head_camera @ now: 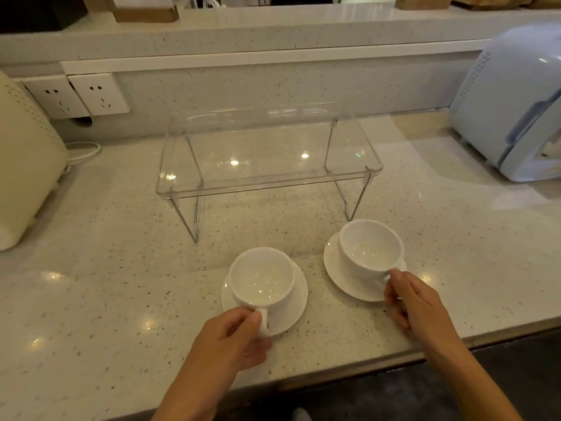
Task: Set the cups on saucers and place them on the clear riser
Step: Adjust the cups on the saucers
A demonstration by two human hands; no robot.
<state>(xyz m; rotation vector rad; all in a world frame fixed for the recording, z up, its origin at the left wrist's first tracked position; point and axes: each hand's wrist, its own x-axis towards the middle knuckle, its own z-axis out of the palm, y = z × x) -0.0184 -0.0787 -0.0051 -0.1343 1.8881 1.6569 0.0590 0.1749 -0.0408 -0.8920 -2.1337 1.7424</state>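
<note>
Head view: left hand (233, 335) pinches the handle of the left cup (262, 278) on its saucer (291, 308); right hand (409, 302) pinches the right cup (370, 249) at its near side, both before the clear riser (267, 153).

No text, label, brand or number can be read on anything here
</note>
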